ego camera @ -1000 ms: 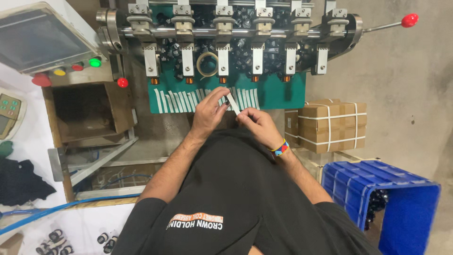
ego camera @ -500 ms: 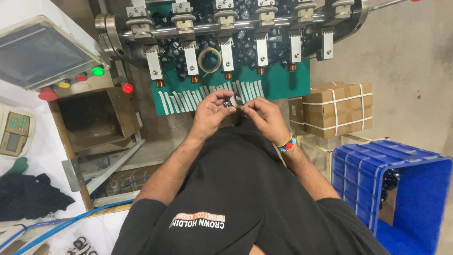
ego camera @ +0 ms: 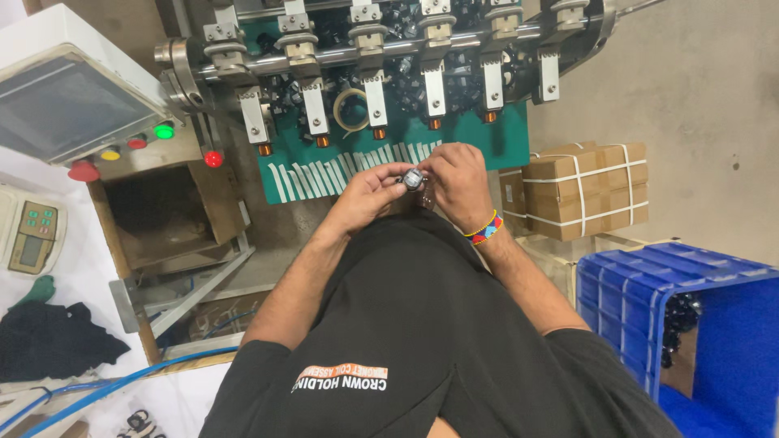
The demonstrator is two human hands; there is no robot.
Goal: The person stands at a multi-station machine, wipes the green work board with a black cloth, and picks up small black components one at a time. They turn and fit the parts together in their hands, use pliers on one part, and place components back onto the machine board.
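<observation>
Hands meet at the green machine's front, left hand (ego camera: 369, 191) and right hand (ego camera: 454, 182) both pinching a small dark coil part (ego camera: 413, 178) above white tape strips (ego camera: 324, 174).

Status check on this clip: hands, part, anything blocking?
Left hand and right hand together pinch a small dark round part. Held above green machine panel. Nothing between hands and part.

Machine clamps (ego camera: 377, 89) crowd above; sides open.
</observation>
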